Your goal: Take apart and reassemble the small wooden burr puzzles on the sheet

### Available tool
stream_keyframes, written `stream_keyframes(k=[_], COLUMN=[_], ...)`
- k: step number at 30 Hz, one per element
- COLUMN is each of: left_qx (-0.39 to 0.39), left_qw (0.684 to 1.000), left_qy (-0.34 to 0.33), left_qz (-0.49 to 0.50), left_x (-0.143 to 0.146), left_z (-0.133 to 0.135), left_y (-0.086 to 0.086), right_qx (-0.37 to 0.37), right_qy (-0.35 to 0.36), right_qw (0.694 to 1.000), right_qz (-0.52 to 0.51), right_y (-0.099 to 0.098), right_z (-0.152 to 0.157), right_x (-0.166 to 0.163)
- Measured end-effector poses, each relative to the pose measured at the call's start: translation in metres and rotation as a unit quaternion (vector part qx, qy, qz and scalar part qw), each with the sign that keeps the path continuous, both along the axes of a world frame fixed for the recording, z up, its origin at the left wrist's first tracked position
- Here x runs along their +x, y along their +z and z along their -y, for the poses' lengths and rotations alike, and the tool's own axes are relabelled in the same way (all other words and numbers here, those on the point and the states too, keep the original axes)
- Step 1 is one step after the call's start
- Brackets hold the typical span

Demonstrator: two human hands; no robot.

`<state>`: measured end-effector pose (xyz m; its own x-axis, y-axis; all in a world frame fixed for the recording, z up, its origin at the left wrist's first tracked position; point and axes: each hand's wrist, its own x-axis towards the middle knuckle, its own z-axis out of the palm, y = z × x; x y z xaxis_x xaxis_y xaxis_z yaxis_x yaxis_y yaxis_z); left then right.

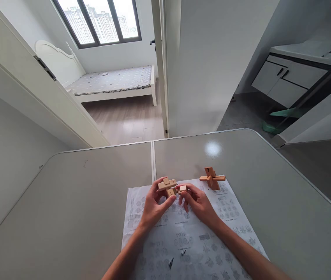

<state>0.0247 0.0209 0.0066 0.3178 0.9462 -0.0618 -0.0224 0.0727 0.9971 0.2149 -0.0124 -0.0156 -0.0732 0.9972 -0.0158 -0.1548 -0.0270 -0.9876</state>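
My left hand (157,200) is closed around a light wooden interlocking puzzle (167,185), its thumb pressed to the lower side and its fingers behind. Several notched wooden bars cross in it. Between thumb and fingers of my right hand (196,200) is a small pale wooden puzzle piece (183,188), right beside the puzzle; whether the two are joined I cannot tell. To the right, a darker orange-brown wooden burr puzzle (210,179) rests on the far edge of a printed sheet (180,241). Both hands are above this sheet, which shows rows of small diagrams.
The grey table (74,210) has a pale rim and a seam (153,161) running away from me. Past its far edge are a doorway with a bed (115,81) and window, a white wall (209,66), and a cabinet (288,77) at the right.
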Motion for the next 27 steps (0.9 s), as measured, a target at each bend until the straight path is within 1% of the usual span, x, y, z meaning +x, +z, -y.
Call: stream_keyframes(k=[1, 3, 6, 10, 13, 19, 22, 27], left_qx=[0.004, 0.015, 0.052, 0.121, 0.153, 0.177, 0.192, 0.183], left_qw=[1.000, 1.000, 0.997, 0.984, 0.976, 0.969, 0.963, 0.964], left_qy=[0.003, 0.007, 0.009, 0.016, 0.021, 0.019, 0.016, 0.009], left_qz=[-0.001, -0.014, -0.063, -0.126, -0.155, -0.172, -0.188, -0.193], left_x=[0.000, 0.001, 0.002, 0.003, 0.003, 0.003, 0.002, 0.002], left_z=[0.000, 0.002, 0.005, 0.008, 0.009, 0.007, 0.007, 0.007], left_y=[0.000, 0.001, -0.001, -0.006, -0.008, -0.008, -0.007, -0.004], right_qx=[0.007, -0.004, -0.026, 0.012, 0.029, 0.062, 0.084, 0.105], right_qy=[-0.024, -0.054, -0.063, -0.101, -0.106, -0.090, -0.101, -0.114], right_qw=[0.999, 0.998, 0.997, 0.992, 0.988, 0.977, 0.968, 0.962], right_qz=[0.020, 0.033, 0.028, 0.078, 0.111, 0.181, 0.212, 0.225], right_y=[-0.001, -0.002, -0.003, -0.001, 0.000, -0.004, -0.005, -0.008], right_z=[0.001, 0.002, 0.003, 0.006, 0.008, 0.012, 0.014, 0.016], right_x=[-0.001, -0.002, -0.003, -0.004, -0.005, -0.008, -0.009, -0.010])
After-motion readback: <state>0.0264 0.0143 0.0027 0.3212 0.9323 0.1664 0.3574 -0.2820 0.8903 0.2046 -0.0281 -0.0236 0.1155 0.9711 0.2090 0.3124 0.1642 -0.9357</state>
